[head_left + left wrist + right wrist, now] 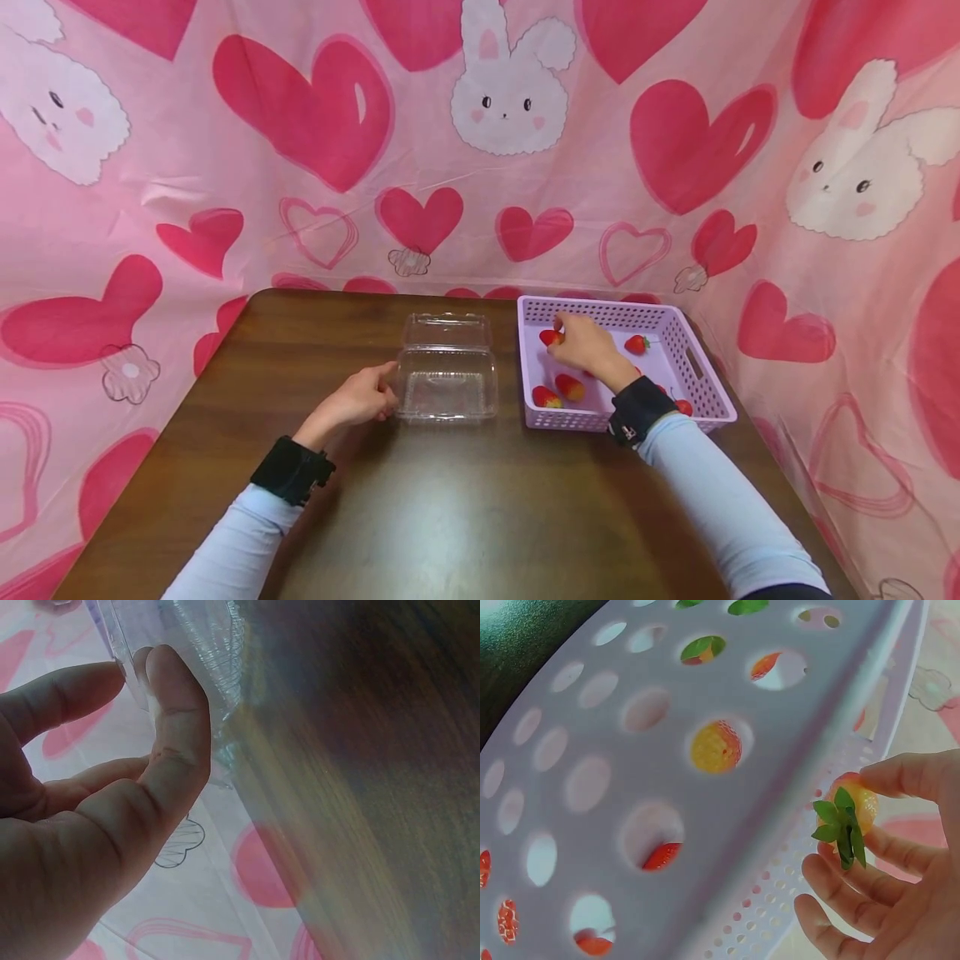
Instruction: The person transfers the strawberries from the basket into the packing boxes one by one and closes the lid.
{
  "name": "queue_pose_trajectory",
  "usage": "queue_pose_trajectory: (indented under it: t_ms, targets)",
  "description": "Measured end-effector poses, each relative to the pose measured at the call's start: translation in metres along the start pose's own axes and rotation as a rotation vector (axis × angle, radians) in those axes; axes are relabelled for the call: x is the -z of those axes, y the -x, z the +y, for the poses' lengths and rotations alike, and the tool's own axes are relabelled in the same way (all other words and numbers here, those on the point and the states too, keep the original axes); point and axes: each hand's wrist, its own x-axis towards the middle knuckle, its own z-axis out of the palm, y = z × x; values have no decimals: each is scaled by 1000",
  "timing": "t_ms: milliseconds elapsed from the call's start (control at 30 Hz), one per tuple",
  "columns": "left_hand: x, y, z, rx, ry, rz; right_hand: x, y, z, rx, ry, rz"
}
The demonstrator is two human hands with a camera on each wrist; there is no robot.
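Inside the lilac basket (pixel 701 362) at the far right of the dark wooden bench (pixel 450 500), the right hand (pixel 588 346) pinches a strawberry (pixel 851 806) between thumb and fingertips, its green leaves showing in the right wrist view. Other strawberries (pixel 568 387) lie loose on the basket floor near it. Just left of the basket stands a clear plastic clamshell box (pixel 447 371), its lid thrown back. The left hand (pixel 358 400) holds the box's near left corner, thumb and forefinger closed on the rim.
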Motion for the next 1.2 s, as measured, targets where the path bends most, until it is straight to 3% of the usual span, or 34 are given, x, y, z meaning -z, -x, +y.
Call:
queue_pose_trajectory:
  t_ms: [233,700,1200]
  targets:
    - [0,-1,0,-1,-7,-6,2,3,-4,22,0,20]
    - [-1,-2,0,0,-2,1,5,4,-33,68,-8,41]
    - [-1,-2,0,-10,-5,-3,-3,-4,-59,173,15,55]
